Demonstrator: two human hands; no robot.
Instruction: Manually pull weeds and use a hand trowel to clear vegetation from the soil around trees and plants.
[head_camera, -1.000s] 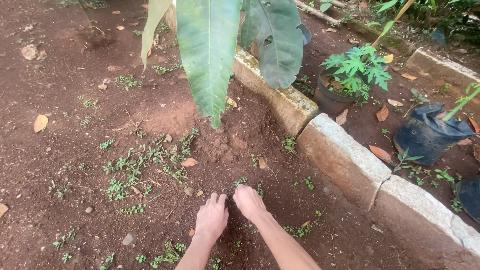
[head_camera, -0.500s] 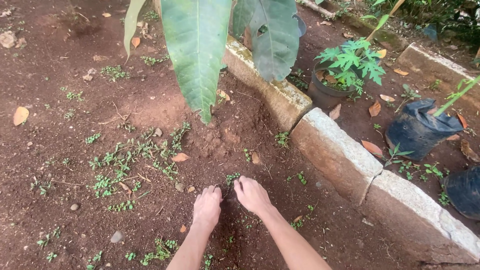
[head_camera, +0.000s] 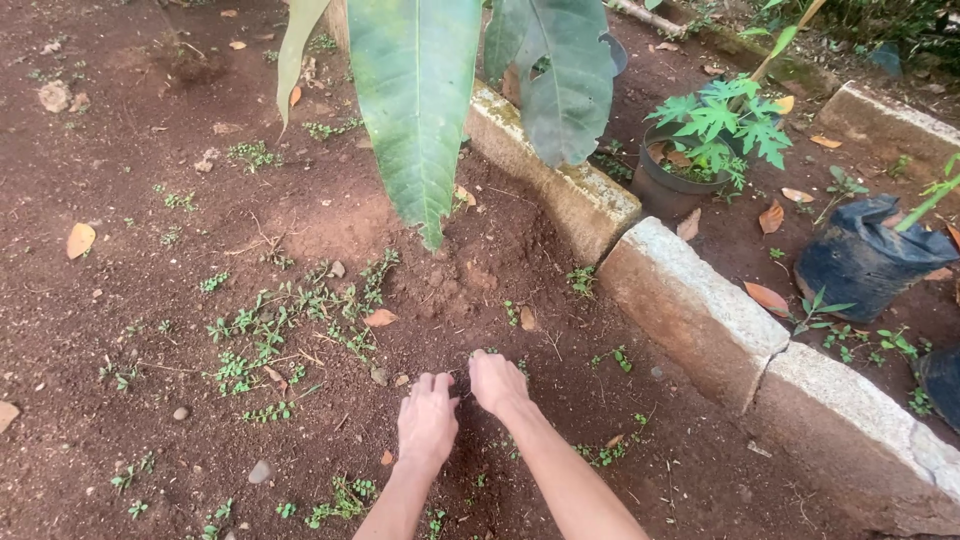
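Observation:
Both my hands rest low on the reddish-brown soil (head_camera: 150, 180), backs facing up. My left hand (head_camera: 428, 420) presses its bent fingers into the dirt, and its fingertips are hidden. My right hand (head_camera: 497, 382) sits just to the right and slightly ahead of it, almost touching it. Its fingers are pinched around a small green weed (head_camera: 481, 352) that pokes out at the fingertips. More small weeds (head_camera: 290, 320) grow in a patch to the left of my hands.
A row of stone curb blocks (head_camera: 690, 310) runs diagonally on the right. Behind it stand a potted plant with lobed leaves (head_camera: 715, 125) and a black nursery bag (head_camera: 865, 255). Large green leaves (head_camera: 415, 110) hang at the top centre. Dry leaves and pebbles are scattered about.
The view shifted slightly. My hands stayed at the same spot in the soil, and the right hand's fingers closed tighter on the weed.

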